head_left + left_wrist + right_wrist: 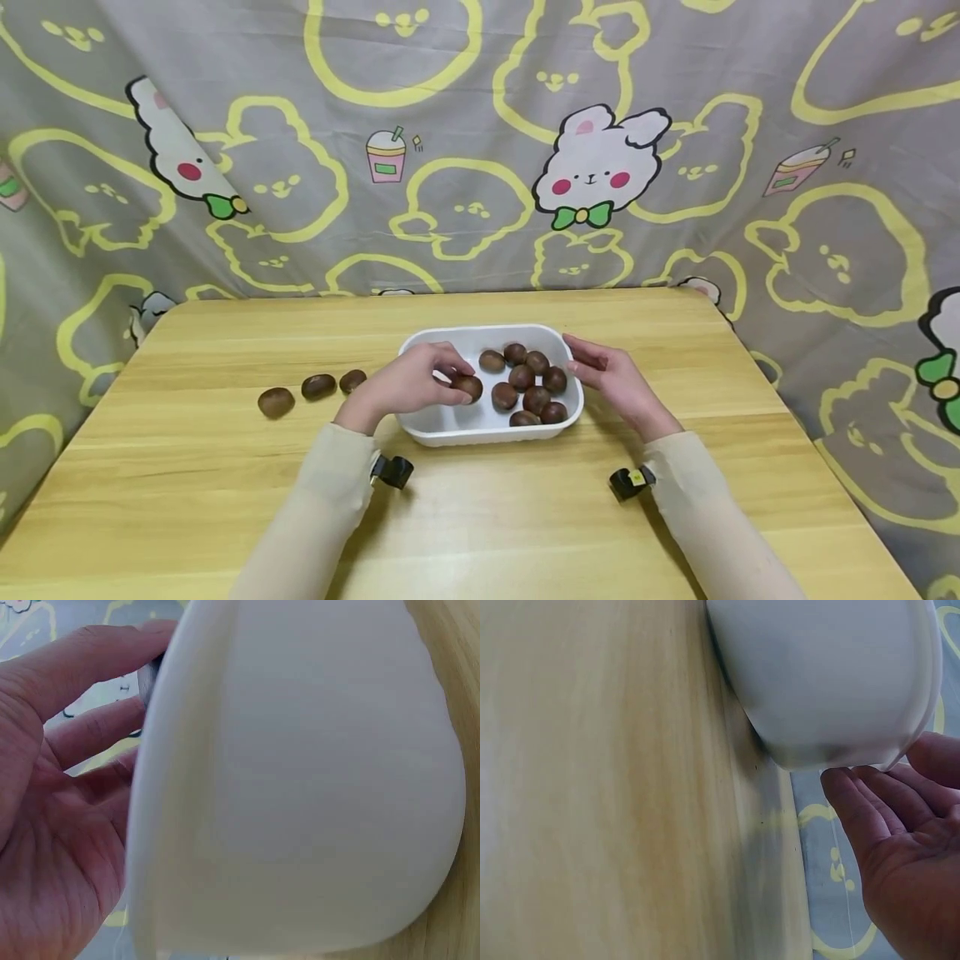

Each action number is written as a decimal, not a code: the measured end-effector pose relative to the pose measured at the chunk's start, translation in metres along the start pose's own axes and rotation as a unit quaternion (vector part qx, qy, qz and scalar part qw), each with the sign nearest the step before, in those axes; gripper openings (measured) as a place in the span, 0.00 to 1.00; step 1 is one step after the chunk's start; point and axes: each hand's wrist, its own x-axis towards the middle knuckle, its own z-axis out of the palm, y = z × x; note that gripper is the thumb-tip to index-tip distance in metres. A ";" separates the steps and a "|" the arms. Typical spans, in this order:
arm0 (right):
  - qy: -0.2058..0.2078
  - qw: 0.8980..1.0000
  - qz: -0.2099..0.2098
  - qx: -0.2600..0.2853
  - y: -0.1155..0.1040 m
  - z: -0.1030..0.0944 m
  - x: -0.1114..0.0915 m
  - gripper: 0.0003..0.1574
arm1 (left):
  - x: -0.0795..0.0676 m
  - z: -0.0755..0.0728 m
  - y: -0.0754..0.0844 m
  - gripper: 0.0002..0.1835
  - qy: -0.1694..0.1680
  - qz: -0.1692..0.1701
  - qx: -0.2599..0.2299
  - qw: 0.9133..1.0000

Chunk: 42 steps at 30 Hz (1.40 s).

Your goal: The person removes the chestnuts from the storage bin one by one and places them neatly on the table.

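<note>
My left hand (416, 379) pinches a brown chestnut (469, 387) between thumb and fingers, over the left half of a white tray (450, 437). In the left wrist view, the tray wall (315, 780) hides most of that chestnut. Several more chestnuts (522, 377) lie loose in the tray's right half. At the tray's right end, my right hand (615, 383) touches the rim with its thumb and fingertips. The right wrist view shows those fingers (889, 799) nearly straight against the tray's outside.
Three chestnuts lie in a row on the wooden table (480, 525) left of the tray: one dark chestnut (318, 387) sits between a left chestnut (276, 402) and a right chestnut (352, 381) by the left wrist. Behind the table hangs a patterned grey curtain (465, 125).
</note>
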 end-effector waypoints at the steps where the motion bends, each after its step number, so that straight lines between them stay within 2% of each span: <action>1: 0.000 1.000 0.001 -0.002 0.000 0.000 -0.001 0.32 | -0.001 0.000 0.000 0.12 0.003 0.001 -0.005 1.000; 5: -0.001 1.000 0.001 -0.006 0.001 -0.001 -0.002 0.32 | -0.004 -0.002 -0.004 0.14 0.023 0.009 -0.009 1.000; 10: -0.002 1.000 -0.002 -0.003 0.000 0.000 -0.001 0.32 | -0.009 -0.006 -0.007 0.16 0.048 -0.007 0.003 0.999; 23: -0.004 1.000 -0.007 0.007 -0.001 0.001 0.000 0.32 | -0.017 -0.008 -0.012 0.17 0.070 -0.015 -0.010 0.997; 30: -0.004 1.000 -0.009 0.005 0.000 0.001 -0.001 0.32 | -0.023 -0.008 -0.017 0.16 0.075 -0.014 -0.052 0.996; 37: -0.009 1.000 -0.013 0.006 -0.001 0.001 -0.002 0.32 | -0.035 -0.020 -0.018 0.18 0.092 -0.031 -0.058 0.994; 42: -0.004 1.000 -0.011 0.006 0.000 0.001 -0.003 0.32 | -0.049 -0.033 -0.025 0.18 0.119 -0.033 -0.072 0.990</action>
